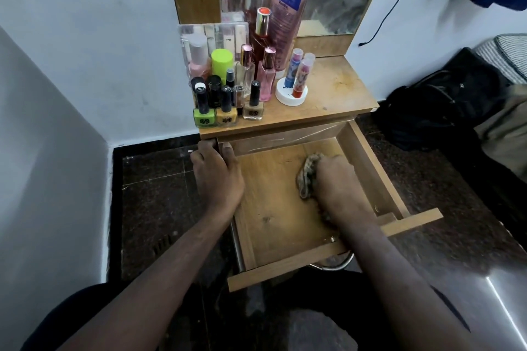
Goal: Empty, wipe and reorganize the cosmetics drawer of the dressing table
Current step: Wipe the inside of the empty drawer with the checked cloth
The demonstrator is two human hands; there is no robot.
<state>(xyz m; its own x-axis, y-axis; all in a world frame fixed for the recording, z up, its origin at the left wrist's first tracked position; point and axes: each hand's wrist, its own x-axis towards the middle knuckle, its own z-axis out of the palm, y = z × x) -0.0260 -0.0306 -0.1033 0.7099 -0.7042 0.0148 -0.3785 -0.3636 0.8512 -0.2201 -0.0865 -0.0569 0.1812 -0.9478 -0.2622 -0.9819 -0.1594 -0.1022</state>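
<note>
The drawer (285, 208) is standing pulled out, holding only a cloth (308, 177). The right hand (339, 182) is reaching in, fingers curled around the cloth, pressing it on the drawer floor. The left hand (216, 174) is gripping the drawer's left wall beside the dressing table (336, 94).

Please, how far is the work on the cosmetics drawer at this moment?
Emptying looks done: the drawer holds no cosmetics, and the bottles stand on the tabletop. Wiping is in hand: the right hand presses a cloth inside while the left hand grips the drawer's side. Reorganizing remains.
</note>
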